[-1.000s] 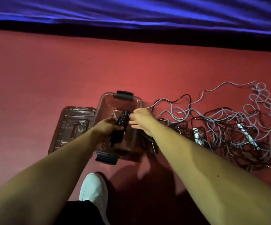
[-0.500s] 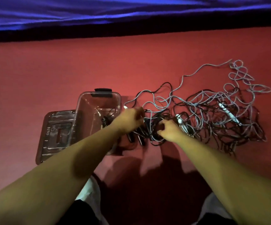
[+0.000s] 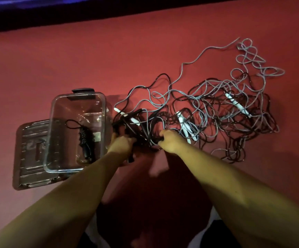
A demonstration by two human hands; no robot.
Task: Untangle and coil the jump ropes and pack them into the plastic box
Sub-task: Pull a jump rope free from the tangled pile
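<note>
A clear plastic box [image 3: 55, 108] stands on the red floor at the left. One coiled black jump rope [image 3: 85, 138] lies inside it. To its right spreads a tangle of black and grey jump ropes [image 3: 216, 111] with white handles [image 3: 236, 105]. My left hand [image 3: 122, 144] grips black handles [image 3: 127, 122] at the tangle's left end, just beside the box. My right hand [image 3: 170, 140] is curled round black cord in the tangle, close to a pair of white handles [image 3: 185, 128].
The box's clear lid [image 3: 28, 154] lies flat on the floor, partly under the box's left side. A dark blue-draped edge [image 3: 37, 13] runs along the top. My legs and a white shoe show at the bottom.
The coiled black rope left my hands and now lies in the box. Both hands moved right to the tangle and took hold of black handles and cord.
</note>
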